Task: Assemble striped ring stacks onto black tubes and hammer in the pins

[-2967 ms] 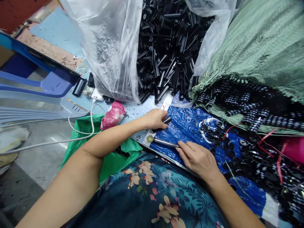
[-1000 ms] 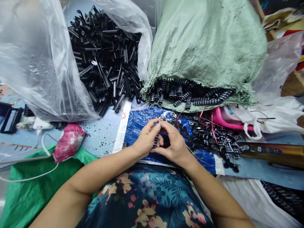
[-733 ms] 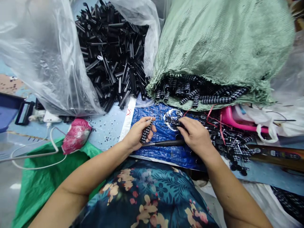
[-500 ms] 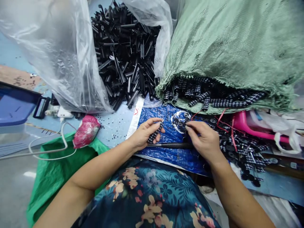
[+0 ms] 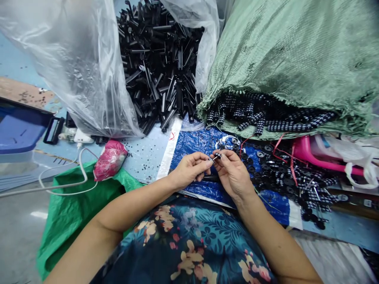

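Note:
My left hand (image 5: 192, 169) and my right hand (image 5: 232, 171) meet fingertip to fingertip above a blue plastic sheet (image 5: 189, 146). The right fingers pinch a small black piece with white squares (image 5: 218, 155). A short thin metal pin (image 5: 214, 158) shows between the two sets of fingertips. The left hand is closed on a black piece with white squares, mostly hidden by the fingers. Below the hands, a dark rod-like handle (image 5: 209, 178) lies on the sheet, partly covered. Right of my right hand are scattered black round discs (image 5: 260, 154) and patterned pieces (image 5: 318, 195).
A clear plastic bag (image 5: 109, 79) holds many black plastic parts (image 5: 160, 67). Black-and-white patterned pieces (image 5: 291, 125) fill the mouth of a green woven sack (image 5: 284, 59). A pink basket (image 5: 302, 152), a red wrapped bundle (image 5: 109, 159) and a white cable (image 5: 83, 169) lie at the sides.
My right hand has moved left from the discs to meet my left hand, bringing a small patterned piece. My left hand has shifted slightly right and turned, hiding most of its strip.

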